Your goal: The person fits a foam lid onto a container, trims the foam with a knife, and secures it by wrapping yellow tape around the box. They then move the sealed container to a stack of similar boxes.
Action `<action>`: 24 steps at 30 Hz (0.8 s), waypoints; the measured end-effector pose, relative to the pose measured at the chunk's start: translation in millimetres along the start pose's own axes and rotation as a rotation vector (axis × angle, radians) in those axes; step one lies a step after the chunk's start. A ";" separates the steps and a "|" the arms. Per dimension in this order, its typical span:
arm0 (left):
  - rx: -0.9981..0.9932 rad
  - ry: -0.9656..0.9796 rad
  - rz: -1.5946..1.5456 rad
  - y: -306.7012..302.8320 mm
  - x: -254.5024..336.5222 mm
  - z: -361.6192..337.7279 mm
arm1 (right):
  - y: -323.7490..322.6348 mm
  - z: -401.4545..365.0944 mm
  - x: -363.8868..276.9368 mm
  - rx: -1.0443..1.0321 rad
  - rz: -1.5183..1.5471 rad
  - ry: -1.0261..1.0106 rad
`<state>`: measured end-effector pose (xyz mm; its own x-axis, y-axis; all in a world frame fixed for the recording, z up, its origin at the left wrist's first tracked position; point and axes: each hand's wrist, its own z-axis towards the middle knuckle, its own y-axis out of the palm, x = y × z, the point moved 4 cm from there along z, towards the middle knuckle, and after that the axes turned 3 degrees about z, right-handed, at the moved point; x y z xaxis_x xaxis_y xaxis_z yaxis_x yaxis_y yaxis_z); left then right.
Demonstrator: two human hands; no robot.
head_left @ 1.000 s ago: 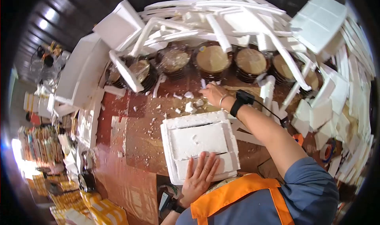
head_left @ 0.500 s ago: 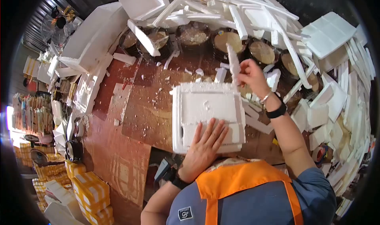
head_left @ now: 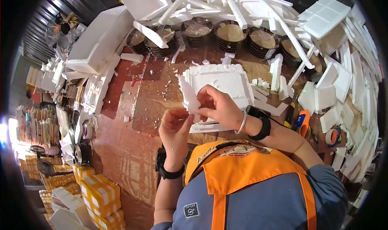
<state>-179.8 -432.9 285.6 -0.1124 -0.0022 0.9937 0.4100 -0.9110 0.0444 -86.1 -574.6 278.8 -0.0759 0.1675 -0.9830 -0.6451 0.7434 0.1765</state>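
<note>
A narrow, rough-edged strip of white styrofoam (head_left: 187, 93) is held upright between both hands, in front of my chest. My left hand (head_left: 176, 127) pinches its lower end with thumb and fingers. My right hand (head_left: 218, 105) grips the same strip from the right side, fingers curled against it. Behind the hands, a white styrofoam box (head_left: 226, 82) lies on the brown tabletop (head_left: 151, 96), its panelled face up. My hands and the strip cover part of its left and near sides.
Stacks of dark bowls (head_left: 230, 33) line the far side, with styrofoam pieces (head_left: 238, 11) piled behind. A utility knife (head_left: 289, 114), an orange-handled tool (head_left: 303, 121) and a tape roll (head_left: 332, 137) lie at right. Yellow-and-white wrapped bundles (head_left: 101, 193) stand at lower left.
My left hand has lifted off the box and now pinches the strip. My right hand has brought the strip left and nearer my body. The box sits farther away and slightly right.
</note>
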 end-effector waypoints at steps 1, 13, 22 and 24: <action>0.025 -0.028 0.061 -6.4 -2.8 -0.1 | 0.2 0.6 0.4 0.005 -0.153 -0.055; 0.003 0.094 0.658 3.0 -13.5 3.5 | -13.2 -0.9 19.3 0.028 -0.674 -0.228; -0.035 0.035 0.660 4.0 -17.5 7.0 | -18.0 2.5 24.9 0.013 -0.675 -0.229; -0.031 0.057 0.642 3.7 -17.8 5.4 | -19.2 7.2 22.5 -0.011 -0.676 -0.225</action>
<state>-171.3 -434.0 268.7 0.0979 -0.5719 0.8144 0.3857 -0.7326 -0.5608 -69.9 -580.5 253.6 0.5014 -0.1973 -0.8424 -0.5034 0.7254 -0.4694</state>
